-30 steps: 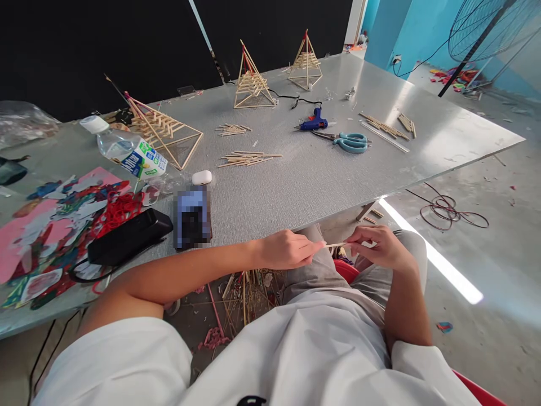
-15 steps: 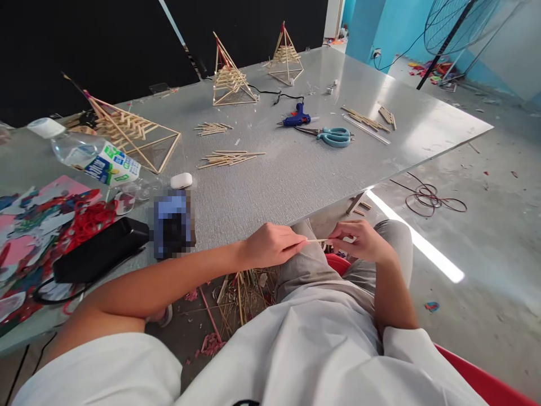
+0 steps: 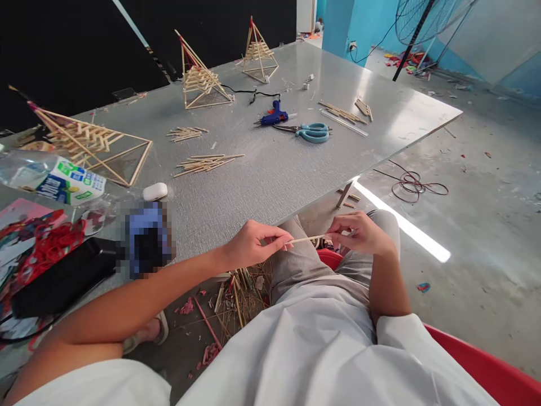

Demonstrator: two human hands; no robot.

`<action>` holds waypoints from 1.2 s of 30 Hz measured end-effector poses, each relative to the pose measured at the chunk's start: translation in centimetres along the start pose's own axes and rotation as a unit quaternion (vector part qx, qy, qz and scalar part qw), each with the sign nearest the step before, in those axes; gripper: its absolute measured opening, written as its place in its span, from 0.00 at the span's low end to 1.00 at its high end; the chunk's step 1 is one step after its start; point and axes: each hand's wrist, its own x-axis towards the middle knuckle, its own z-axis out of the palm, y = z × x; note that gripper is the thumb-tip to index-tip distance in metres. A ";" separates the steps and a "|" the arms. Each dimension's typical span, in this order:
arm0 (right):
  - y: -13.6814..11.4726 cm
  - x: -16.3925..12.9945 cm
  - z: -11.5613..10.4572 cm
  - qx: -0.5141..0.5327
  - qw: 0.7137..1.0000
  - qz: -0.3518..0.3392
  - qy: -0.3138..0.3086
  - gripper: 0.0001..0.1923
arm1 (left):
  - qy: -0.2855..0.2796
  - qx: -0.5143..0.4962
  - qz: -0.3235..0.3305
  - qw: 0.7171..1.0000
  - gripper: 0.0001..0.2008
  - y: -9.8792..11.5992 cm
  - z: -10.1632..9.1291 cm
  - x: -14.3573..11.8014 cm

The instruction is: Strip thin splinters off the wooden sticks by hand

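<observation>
The left hand [image 3: 249, 246] and right hand [image 3: 359, 233] are each pinching an end of one thin pale wooden stick [image 3: 305, 239] above the lap, still holding it as before. Beyond, the grey worktop [image 3: 274, 175] is carrying three stick pyramids, one blue glue gun [image 3: 274, 115] and one pair of teal scissors [image 3: 310, 132].

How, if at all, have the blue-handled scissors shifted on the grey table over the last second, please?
No. The blue-handled scissors lie just right of the blue glue gun, as before; both slid left in the picture together, so only the head camera turned.
</observation>
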 end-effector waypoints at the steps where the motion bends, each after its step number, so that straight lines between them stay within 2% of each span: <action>1: 0.0 0.0 0.0 0.002 1.000 0.000 0.002 0.16 | 0.001 -0.005 0.003 1.000 0.11 0.0 0.0 0.0; 4: 0.0 0.1 0.1 0.002 1.000 0.002 0.015 0.16 | -0.008 -0.012 0.007 1.000 0.10 0.0 0.0 0.0; 8: -0.3 0.5 0.7 -0.001 0.998 -0.009 0.068 0.16 | -0.023 -0.011 -0.016 1.000 0.11 0.0 0.0 0.0; 15: -0.8 1.2 2.1 0.007 0.993 -0.020 0.113 0.18 | -0.010 0.000 -0.012 1.000 0.11 0.3 0.1 0.2; 20: -0.6 1.4 2.6 0.034 0.994 -0.013 0.106 0.17 | -0.017 -0.004 -0.014 1.000 0.11 0.5 0.0 0.3; 25: -0.4 1.4 2.7 0.034 0.994 -0.034 0.102 0.14 | -0.035 0.005 -0.017 0.999 0.11 0.4 -0.1 0.3; 36: -0.3 1.6 2.8 0.037 0.996 -0.052 0.070 0.16 | -0.055 0.038 0.015 0.998 0.12 0.3 -0.1 0.2</action>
